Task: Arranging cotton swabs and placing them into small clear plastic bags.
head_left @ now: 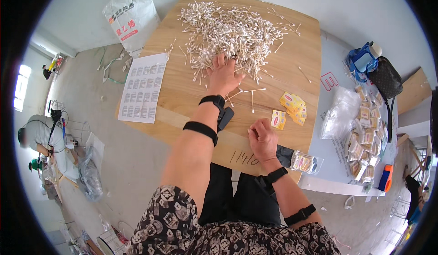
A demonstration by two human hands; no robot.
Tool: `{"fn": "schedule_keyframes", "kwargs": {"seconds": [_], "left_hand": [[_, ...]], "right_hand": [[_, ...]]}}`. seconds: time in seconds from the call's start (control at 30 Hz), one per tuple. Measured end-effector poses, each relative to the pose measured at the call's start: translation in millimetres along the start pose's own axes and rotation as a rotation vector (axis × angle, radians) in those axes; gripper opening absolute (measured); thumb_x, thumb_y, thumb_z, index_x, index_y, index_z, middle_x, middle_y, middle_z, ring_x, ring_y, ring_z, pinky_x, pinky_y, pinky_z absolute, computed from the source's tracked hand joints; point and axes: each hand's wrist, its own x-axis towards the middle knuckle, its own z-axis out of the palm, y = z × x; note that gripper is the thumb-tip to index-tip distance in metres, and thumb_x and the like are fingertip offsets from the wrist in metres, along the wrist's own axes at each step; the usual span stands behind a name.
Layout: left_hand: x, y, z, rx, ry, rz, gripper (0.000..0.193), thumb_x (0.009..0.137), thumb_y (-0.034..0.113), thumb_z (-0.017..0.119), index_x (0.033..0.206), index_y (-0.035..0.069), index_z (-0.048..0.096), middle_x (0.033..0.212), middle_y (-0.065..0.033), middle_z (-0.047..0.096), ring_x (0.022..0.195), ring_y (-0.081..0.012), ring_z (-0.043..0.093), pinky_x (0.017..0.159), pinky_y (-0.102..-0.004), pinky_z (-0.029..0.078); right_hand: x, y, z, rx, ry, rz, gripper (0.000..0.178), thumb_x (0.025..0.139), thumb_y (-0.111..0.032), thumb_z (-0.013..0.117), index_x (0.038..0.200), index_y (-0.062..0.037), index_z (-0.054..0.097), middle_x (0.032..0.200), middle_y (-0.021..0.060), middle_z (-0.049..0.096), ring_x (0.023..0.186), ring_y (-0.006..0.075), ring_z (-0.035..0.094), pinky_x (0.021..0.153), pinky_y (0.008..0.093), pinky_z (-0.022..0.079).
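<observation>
A big heap of white-tipped cotton swabs (237, 31) covers the far part of the wooden table (278, 81). My left hand (222, 76) reaches to the heap's near edge, fingers spread and fingertips among the swabs. Beside its thumb lie a few loose swabs (252, 100). Nearer to me, my right hand (263, 138) rests on the table with its fingers curled into a fist; what is inside, if anything, is hidden. Just beyond it lie yellow printed cards (293, 104) and a single card (278, 120). A clear bag of swabs (302, 162) lies by my right wrist.
On the table's left edge lies a printed label sheet (145, 88). A white plastic sack (131, 20) stands behind it. The grey side surface holds packed swab bags (365, 136), clear empty bags (340, 113), a dark handbag (386, 78) and an orange-and-blue tool (386, 178). Another person (43, 134) works at far left.
</observation>
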Motion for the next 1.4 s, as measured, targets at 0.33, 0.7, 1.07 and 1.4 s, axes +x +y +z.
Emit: {"fn": "schedule_keyframes", "kwargs": {"seconds": [0.33,0.7,1.07,1.4], "left_hand": [[-108.1,3.9,11.5,0.018,0.007,0.192,0.057,0.087,0.026,0.065,0.139,0.014,0.046,0.142,-0.0090,0.041,0.141,-0.0309,0.030,0.112,-0.0631,0.023],[-207.8,-11.4,6.9,-0.034,0.025,0.054,0.068,0.088,0.025,0.064,0.149,0.015,0.037,0.162,-0.0152,0.016,0.149,-0.0378,0.014,0.117,-0.0602,0.011],[-212.2,-24.3,6.9,0.066,-0.038,0.168,0.066,0.092,0.037,0.059,0.151,0.018,0.036,0.163,-0.0132,0.014,0.151,-0.0349,0.010,0.118,-0.0595,0.011],[-161.6,-24.9,18.8,0.067,0.142,0.083,0.060,0.093,0.037,0.056,0.147,0.016,0.042,0.162,-0.0136,0.020,0.150,-0.0353,0.015,0.116,-0.0630,0.013]], "right_hand": [[1.0,9.1,4.4,0.047,0.027,0.009,0.011,0.076,-0.006,0.067,0.083,-0.0052,0.058,0.091,0.0113,0.057,0.077,0.0355,0.061,0.066,0.0445,0.051],[-0.5,1.9,16.7,0.014,0.153,0.032,0.040,0.077,-0.009,0.067,0.116,-0.0033,0.057,0.107,0.0174,0.056,0.100,0.0384,0.057,0.088,0.0451,0.048],[34.9,27.8,-4.4,-0.178,-0.024,0.045,0.042,0.078,-0.008,0.064,0.119,-0.0176,0.067,0.106,0.0121,0.056,0.097,0.0318,0.060,0.081,0.0421,0.050],[24.8,11.7,-0.8,-0.251,-0.113,0.021,0.022,0.076,-0.015,0.073,0.097,-0.0165,0.068,0.102,0.0081,0.057,0.093,0.0316,0.062,0.076,0.0442,0.052]]}}
